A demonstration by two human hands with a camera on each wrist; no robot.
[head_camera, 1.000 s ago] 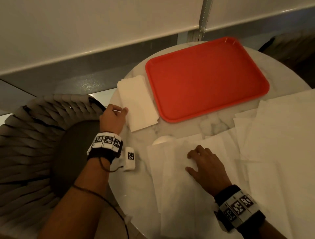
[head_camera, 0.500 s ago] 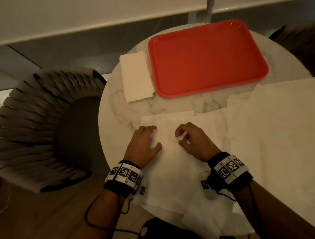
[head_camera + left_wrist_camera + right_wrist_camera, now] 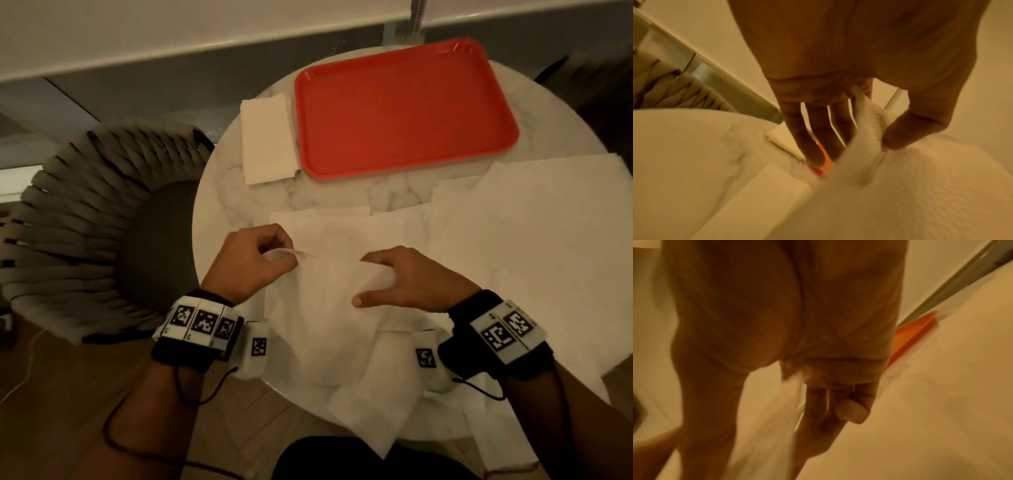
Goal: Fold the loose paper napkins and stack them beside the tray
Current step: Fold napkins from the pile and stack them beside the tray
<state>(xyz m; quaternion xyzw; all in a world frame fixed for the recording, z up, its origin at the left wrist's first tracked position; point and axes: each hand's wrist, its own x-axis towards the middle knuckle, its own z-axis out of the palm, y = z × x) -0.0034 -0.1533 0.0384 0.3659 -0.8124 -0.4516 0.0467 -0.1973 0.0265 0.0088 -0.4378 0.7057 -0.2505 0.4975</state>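
Left hand [image 3: 248, 262] and right hand [image 3: 404, 279] each pinch the napkin [image 3: 329, 308] between them.

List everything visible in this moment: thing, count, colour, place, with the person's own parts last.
tray: one, red, far side of table
folded napkin stack: one, white, left of tray, beside it
loose napkins: several, white, overlapping on near and right table
table: one, white marble, round
chair: one, grey woven, left of table
left hand: pinches the top napkin's edge
right hand: lifts the same napkin; grip blurred
wrist bands: two, black with markers
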